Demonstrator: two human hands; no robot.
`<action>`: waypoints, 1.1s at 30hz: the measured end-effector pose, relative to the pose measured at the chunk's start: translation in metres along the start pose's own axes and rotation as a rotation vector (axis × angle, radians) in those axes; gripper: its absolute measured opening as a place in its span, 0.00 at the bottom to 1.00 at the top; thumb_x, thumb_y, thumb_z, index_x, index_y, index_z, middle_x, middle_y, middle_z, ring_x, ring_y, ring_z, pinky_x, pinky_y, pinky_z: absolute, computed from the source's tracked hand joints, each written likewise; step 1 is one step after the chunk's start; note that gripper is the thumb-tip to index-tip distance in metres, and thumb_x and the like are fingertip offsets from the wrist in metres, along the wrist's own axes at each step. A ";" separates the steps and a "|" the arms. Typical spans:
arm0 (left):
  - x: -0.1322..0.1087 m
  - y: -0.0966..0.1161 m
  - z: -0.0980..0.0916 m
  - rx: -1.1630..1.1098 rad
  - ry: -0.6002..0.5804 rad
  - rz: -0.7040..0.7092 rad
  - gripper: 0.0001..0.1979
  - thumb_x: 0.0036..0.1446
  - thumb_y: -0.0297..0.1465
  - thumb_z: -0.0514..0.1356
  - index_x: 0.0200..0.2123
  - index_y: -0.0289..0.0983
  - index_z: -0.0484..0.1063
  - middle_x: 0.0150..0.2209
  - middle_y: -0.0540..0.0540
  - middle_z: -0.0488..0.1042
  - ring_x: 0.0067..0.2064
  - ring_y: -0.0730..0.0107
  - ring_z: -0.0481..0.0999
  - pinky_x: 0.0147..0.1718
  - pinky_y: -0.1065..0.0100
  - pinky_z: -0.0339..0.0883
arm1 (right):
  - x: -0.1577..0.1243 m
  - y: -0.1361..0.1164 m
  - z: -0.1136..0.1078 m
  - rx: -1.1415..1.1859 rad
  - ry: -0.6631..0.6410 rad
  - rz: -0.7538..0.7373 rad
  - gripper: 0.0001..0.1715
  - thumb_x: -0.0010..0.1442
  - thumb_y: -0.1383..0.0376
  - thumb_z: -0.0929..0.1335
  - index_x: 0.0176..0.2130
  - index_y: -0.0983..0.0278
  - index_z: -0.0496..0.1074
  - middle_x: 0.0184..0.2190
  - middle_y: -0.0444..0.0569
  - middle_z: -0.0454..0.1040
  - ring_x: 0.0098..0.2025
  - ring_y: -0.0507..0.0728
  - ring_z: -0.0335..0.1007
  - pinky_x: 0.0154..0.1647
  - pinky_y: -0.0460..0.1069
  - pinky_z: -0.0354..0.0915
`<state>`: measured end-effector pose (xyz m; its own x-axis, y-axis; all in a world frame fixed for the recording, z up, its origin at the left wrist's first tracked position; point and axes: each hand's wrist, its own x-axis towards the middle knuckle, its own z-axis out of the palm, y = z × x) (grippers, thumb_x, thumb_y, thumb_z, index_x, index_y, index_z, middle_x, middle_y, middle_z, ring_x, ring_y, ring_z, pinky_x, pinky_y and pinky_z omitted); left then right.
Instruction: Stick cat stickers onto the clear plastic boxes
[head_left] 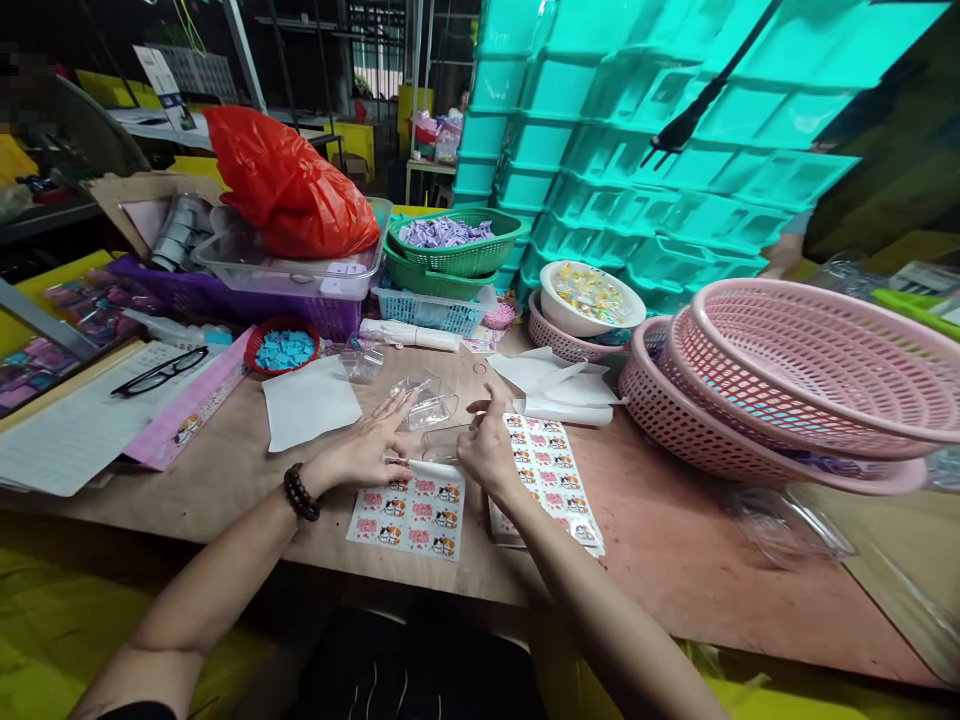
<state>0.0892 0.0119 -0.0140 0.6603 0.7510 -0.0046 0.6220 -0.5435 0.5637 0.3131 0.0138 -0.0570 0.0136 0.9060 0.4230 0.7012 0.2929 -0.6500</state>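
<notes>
I am hardly making out the clear plastic box (444,440): it is transparent, and the right hand (487,445) is covering one edge. It is lying on the counter (675,540) between both hands. The left hand (367,450) is resting wide, fingers spread, touching it. The right hand is curling; I cannot tell if it is pinching something. The writing on the sticker sheets (412,515) is too small to read.
</notes>
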 end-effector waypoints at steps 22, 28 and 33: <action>-0.077 0.031 0.033 -0.299 0.005 0.111 0.04 0.53 0.27 0.67 0.26 0.36 0.78 0.74 0.47 0.37 0.73 0.47 0.45 0.69 0.53 0.48 | -0.024 -0.046 -0.095 0.162 -0.132 0.099 0.15 0.57 0.51 0.72 0.35 0.59 0.80 0.45 0.53 0.72 0.46 0.60 0.69 0.47 0.57 0.67; -0.086 0.032 0.051 -0.360 0.114 0.125 0.04 0.54 0.26 0.65 0.29 0.37 0.80 0.74 0.52 0.28 0.72 0.47 0.49 0.67 0.58 0.54 | 0.004 -0.069 -0.070 0.405 -0.650 0.610 0.26 0.44 0.47 0.76 0.27 0.67 0.76 0.19 0.42 0.69 0.19 0.46 0.52 0.20 0.46 0.48; -0.088 0.028 0.052 -0.351 0.127 0.100 0.03 0.54 0.26 0.65 0.29 0.37 0.80 0.73 0.52 0.26 0.71 0.45 0.51 0.68 0.54 0.52 | 0.024 -0.072 -0.057 0.405 -0.754 0.791 0.22 0.39 0.52 0.80 0.23 0.66 0.73 0.14 0.39 0.64 0.16 0.45 0.46 0.17 0.46 0.39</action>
<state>0.0703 -0.0893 -0.0406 0.6393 0.7532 0.1550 0.3603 -0.4714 0.8049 0.3034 -0.0029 0.0359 -0.1772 0.7915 -0.5850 0.4061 -0.4826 -0.7760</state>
